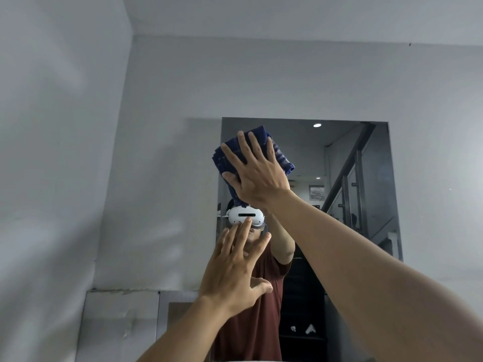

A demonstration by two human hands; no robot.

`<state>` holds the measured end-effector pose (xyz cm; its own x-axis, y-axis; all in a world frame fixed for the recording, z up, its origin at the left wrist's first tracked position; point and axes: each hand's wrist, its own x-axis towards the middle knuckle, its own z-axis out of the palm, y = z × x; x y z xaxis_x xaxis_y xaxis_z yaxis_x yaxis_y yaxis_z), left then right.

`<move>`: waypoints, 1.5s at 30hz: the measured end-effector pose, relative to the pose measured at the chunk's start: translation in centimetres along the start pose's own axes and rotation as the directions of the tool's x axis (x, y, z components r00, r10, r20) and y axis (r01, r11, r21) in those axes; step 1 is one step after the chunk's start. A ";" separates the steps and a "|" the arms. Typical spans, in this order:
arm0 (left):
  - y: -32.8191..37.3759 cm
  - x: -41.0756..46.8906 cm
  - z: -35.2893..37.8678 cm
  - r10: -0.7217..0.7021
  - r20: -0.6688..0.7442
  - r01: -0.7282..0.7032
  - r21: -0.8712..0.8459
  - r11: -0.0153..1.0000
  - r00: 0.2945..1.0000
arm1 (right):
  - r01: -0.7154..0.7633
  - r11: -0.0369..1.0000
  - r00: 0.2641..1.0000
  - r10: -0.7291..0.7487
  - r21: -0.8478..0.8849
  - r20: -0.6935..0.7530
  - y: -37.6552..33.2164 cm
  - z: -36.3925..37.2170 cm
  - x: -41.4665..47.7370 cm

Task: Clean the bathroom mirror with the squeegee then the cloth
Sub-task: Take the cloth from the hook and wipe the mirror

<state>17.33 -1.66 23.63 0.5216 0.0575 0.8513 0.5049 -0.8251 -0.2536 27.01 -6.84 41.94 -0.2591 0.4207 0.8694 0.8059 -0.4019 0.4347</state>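
The squeegee is nowhere in view, so by my reading the work is in the cloth stage: buffing the rectangular frameless wall mirror dry. The folded dark blue cloth with pale stripes sits near the mirror's upper left corner, pinned flat to the glass under the right hand.

To do this step well, pressure should come evenly through the whole palm so the folded pad stays flat, not bunched at one edge. Overlapping passes worked from this top corner across and then downward would keep any loosened moisture moving toward glass not yet wiped. The pad's loose lower end hangs below the palm and could smear if it drags; tucking it in would help.

The right arm reaches up and leftward from the mirror's lower right, nearly straight, wrist bent back. That hand is spread wide, fingers splayed over the cloth, thumb at the cloth's left edge; it presses the pad to the mirror but does not clutch it. The left hand is lower, toward the mirror's left edge, open with fingers extended and holding nothing; whether its fingertips touch the glass to brace, I cannot tell.
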 end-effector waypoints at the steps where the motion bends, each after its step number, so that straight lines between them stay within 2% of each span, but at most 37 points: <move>1: 0.0 0.0 0.0 -0.001 -0.003 0.001 0.003 1.000 1.000 | 0.011 1.000 1.000 -0.011 -0.002 0.004 0.0 -0.1 0.4; 12: 0.1 0.0 0.3 -0.011 0.000 0.011 0.036 0.999 1.000 | -0.225 0.969 0.973 0.228 0.100 -0.021 2.8 -1.0 2.5; 25: 0.1 0.0 0.6 -0.027 0.008 0.026 0.047 0.999 1.000 | -0.404 0.904 0.912 0.409 0.139 -0.010 10.9 -2.1 -1.3; 31: 0.3 -0.1 0.6 -0.020 -0.010 0.020 0.013 1.000 1.000 | -0.482 0.850 0.869 0.495 0.213 -0.011 14.9 -2.3 -3.6; 45: 0.5 -0.2 0.2 -0.021 0.001 0.021 0.010 1.000 1.000 | -0.583 0.789 0.808 0.588 0.194 0.036 20.0 -2.0 -9.7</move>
<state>17.64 -1.94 23.25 0.5110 0.0756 0.8562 0.5231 -0.8177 -0.2400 44.58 -20.57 42.61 0.2835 0.1336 0.9496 0.8904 -0.4045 -0.2089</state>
